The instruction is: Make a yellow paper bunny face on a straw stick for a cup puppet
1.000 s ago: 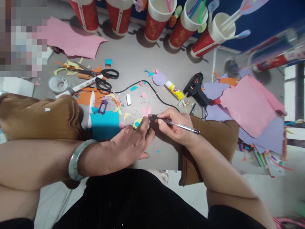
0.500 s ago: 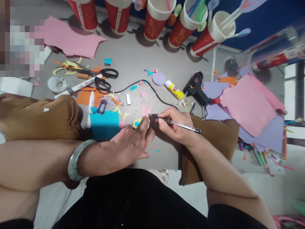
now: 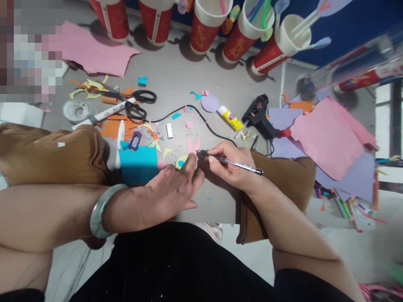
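My right hand [image 3: 231,163] grips a pen [image 3: 242,167] with a clear barrel and black ends. Its tip meets a small pink paper cutout [image 3: 190,145] with two ear-like points. Most of that cutout is hidden beneath my left hand [image 3: 176,186], which lies on the table with fingers extended and a fingertip pressing the pink paper. Just left of those fingers is a yellow paper piece [image 3: 178,160] with a blue dot. A sheet of blue paper [image 3: 138,163] and a pink disc [image 3: 161,164] lie beside my left wrist.
Black scissors [image 3: 136,110], tape [image 3: 75,110] and a marker [image 3: 105,112] lie left. A glue stick [image 3: 231,118] and a glue gun [image 3: 258,117] with its cable are right. Red cups [image 3: 208,31] line the back. Pink sheets [image 3: 330,134] are stacked right; brown sleeve-like fabric [image 3: 53,155] lies left.
The pen's rear end has shifted very slightly left in my right hand. My left hand holds its place on the pink paper.
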A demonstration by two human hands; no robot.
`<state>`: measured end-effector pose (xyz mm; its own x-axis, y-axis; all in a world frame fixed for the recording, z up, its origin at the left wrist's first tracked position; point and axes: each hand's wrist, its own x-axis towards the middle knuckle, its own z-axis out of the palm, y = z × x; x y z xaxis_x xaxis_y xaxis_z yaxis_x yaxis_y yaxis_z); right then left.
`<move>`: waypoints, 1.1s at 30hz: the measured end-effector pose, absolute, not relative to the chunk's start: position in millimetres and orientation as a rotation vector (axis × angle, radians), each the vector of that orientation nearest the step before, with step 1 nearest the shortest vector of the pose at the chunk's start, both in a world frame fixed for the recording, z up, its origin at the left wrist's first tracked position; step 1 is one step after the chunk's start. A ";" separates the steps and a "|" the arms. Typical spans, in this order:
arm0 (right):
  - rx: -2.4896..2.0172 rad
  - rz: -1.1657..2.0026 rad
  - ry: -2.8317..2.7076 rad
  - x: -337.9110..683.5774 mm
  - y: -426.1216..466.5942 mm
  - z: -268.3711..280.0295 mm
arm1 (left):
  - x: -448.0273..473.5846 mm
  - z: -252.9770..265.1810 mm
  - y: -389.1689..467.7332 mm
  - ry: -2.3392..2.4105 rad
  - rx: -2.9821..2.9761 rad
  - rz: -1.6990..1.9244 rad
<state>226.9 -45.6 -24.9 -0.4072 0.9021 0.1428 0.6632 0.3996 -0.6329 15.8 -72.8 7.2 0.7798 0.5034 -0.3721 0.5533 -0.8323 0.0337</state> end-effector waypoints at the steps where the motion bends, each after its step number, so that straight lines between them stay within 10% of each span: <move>1: -1.344 0.674 -2.187 226.8 -45.6 -24.9 | 15.8 6.9 -72.9 0.841 2.844 -0.527; 33: -1.290 0.724 -2.112 226.2 -44.1 -27.8 | 11.0 -0.7 -76.7 0.807 2.952 -0.489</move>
<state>226.2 -44.1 -27.8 -0.3835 0.9062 0.1781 0.6063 0.3925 -0.6916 11.0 -76.7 -0.7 0.8147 0.4892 -0.3114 0.5027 -0.8635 -0.0413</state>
